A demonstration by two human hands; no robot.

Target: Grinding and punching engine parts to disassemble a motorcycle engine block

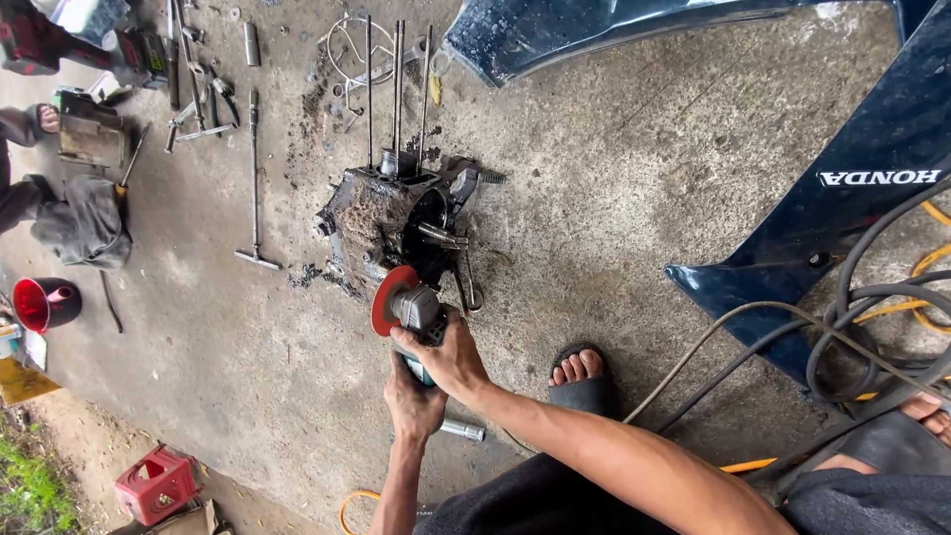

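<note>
We held the angle grinder (416, 315) in both hands, right hand (451, 359) fingers wrapped over its head, left hand (413, 404) fingers closed round its body. Its red disc (388, 297) met the greasy engine case (391, 220) standing mid-floor (614, 198), our sandalled foot (580, 374) just beside.

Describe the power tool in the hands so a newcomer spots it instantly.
Find the greasy engine block mid-floor on the concrete. Just below it, the left hand and right hand grip an angle grinder. Its red disc, beside the block, is the only round red part among grey hand tools.
</note>
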